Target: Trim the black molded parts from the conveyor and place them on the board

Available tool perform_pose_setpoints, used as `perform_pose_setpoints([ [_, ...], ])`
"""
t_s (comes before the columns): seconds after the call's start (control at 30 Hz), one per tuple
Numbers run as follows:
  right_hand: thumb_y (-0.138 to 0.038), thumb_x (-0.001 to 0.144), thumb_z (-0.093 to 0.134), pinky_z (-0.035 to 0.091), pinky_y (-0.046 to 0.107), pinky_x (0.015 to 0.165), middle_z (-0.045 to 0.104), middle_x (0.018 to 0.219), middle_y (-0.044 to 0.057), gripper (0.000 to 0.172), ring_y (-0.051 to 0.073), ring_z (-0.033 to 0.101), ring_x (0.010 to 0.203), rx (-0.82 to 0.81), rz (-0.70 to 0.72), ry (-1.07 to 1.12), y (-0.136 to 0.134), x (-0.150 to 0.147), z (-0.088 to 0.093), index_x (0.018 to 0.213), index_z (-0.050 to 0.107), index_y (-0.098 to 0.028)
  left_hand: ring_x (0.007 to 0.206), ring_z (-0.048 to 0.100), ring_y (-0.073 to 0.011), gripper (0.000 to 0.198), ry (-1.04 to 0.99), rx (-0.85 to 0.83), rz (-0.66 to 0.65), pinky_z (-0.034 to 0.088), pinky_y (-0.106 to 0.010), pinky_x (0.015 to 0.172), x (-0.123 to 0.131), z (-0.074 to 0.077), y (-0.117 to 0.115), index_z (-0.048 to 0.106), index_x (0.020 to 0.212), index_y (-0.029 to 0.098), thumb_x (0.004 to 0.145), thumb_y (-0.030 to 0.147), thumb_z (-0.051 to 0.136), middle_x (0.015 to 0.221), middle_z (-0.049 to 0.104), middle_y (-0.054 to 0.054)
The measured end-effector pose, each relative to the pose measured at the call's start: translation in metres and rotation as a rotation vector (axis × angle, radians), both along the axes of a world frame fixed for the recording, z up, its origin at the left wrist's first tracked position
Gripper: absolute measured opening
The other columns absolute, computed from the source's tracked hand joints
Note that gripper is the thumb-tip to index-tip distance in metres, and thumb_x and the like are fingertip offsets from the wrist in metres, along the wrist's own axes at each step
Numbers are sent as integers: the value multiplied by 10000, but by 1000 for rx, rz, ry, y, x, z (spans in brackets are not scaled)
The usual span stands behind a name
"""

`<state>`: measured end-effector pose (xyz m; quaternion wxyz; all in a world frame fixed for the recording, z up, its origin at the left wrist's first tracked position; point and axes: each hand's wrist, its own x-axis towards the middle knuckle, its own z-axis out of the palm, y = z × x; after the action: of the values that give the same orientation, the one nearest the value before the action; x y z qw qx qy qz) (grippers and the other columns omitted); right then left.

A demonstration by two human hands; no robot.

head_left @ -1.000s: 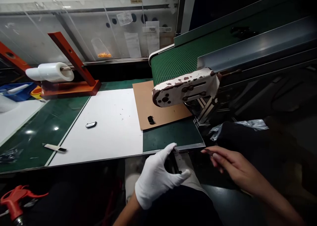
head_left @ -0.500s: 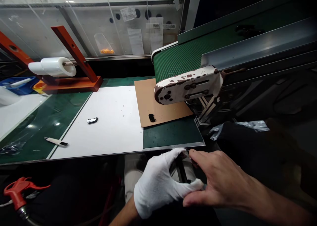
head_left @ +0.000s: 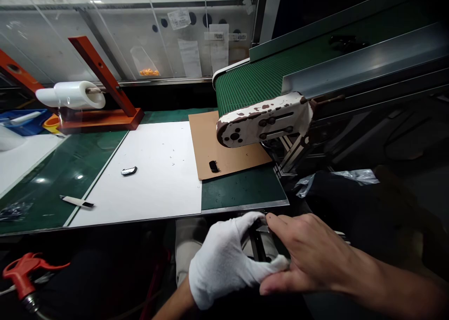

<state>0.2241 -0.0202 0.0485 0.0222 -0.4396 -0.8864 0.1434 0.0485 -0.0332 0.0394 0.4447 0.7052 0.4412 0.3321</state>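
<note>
Head view, dial centred on the frame: dark part (head_left: pixel 258 246) at five o'clock, below the near edge of the green bench (head_left: pixel 242 191). Gloved left hand (head_left: pixel 224 259), six o'clock, clamped on it, the part spanning index finger and thumb. Bare right hand (head_left: pixel 314 254), between four and five, meets the left at the fingertips and thumbs; I cannot tell whether it grips or only presses. My reading: a two-handed handling step on this one part. Next move, I judge, calls for a steady left grip and light right fingertips, lest the part twist. A similar-looking black piece (head_left: pixel 213 166) lies on the cardboard (head_left: pixel 238 164), just off centre toward seven. Unresolved from my station: both ends of the part are covered by fingers; right fingertips largely out of sight; bright sliver (head_left: pixel 262 228) by the index fingers, loose or attached unclear; dark lump (head_left: pixel 347 42) at two, unidentifiable.
</note>
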Motion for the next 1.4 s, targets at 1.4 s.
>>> perform_pose_setpoints([
  [1.4,-786,797,56,210,300,415,589,536,49,826,174,567,436,320,94,33,1,2,-20,684,578,-157,692,623,-142,305,136,-57,59,498,-226,671,5,-13,4,642,899,195,696,409,718,790,680,27],
])
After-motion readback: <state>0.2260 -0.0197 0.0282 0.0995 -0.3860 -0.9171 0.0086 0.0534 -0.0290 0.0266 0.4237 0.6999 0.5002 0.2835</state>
